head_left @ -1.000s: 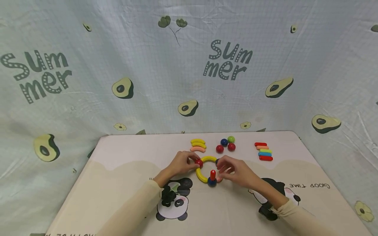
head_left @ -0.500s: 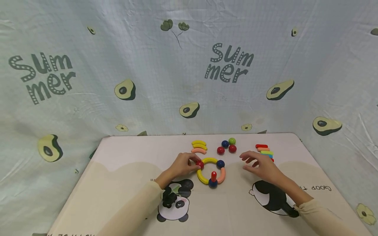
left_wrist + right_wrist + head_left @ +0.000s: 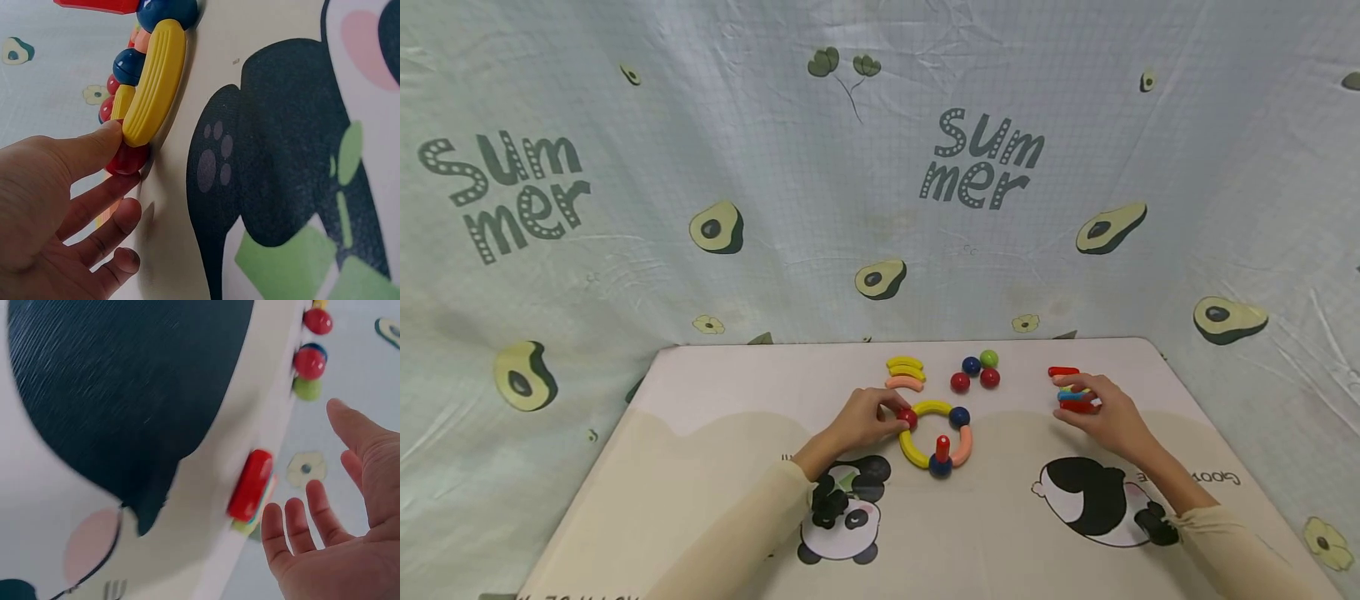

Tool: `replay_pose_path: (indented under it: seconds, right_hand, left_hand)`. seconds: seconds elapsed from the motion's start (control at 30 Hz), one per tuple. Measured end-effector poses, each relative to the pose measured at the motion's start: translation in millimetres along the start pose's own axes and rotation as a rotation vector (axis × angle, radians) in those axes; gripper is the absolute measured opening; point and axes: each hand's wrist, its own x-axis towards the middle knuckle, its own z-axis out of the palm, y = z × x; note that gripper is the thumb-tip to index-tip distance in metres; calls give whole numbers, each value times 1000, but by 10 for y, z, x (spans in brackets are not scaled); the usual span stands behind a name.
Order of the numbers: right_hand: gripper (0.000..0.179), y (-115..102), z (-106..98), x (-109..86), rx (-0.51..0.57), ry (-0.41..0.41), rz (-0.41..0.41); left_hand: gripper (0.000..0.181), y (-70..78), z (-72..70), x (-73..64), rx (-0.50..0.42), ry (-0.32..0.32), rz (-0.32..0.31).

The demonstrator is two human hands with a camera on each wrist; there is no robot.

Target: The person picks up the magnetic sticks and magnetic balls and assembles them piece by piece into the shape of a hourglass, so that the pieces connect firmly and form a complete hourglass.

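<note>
My left hand (image 3: pixel 867 417) pinches a red ball (image 3: pixel 128 160) between thumb and fingers, at the left of a ring on the table. Two yellow curved rods (image 3: pixel 156 81) meet that ball. A pink curved rod (image 3: pixel 964 446) links the ring's right blue ball (image 3: pixel 959 417) to its front blue ball (image 3: pixel 940 467). From the front ball a short red rod (image 3: pixel 943 447) stands upright. My right hand (image 3: pixel 1108 414), fingers spread and holding nothing, is over a row of short straight rods; its thumb and fingers lie either side of the nearest red rod (image 3: pixel 252 485).
Behind the ring are loose curved rods, two yellow (image 3: pixel 906 368) and one pink (image 3: pixel 904 383). Two red balls (image 3: pixel 960 382), a blue ball (image 3: pixel 972 366) and a green ball (image 3: pixel 988 359) form a cluster. A patterned cloth (image 3: pixel 790 167) hangs beyond the table's back edge.
My right hand has left the ring's right side and moved right to the straight rods, uncovering the right blue ball and pink curved rod. The left hand keeps its pinch on the red ball.
</note>
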Motion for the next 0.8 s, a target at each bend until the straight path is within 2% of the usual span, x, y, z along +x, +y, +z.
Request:
replay_pose_path:
  seconds: [0.2,0.47,0.8]
  right_hand:
    - [48,150,-27,-31,-49,-34,126]
    - [46,284,-35,-73,-39,-84,254]
    - [41,353,6,-28,-42,-124,251]
  left_hand:
    - [23,4,1,-5,3,-3,-5]
    - [23,18,-19,-11,2,0,6]
    - [23,-11,-6,-7,-8,-2,-2]
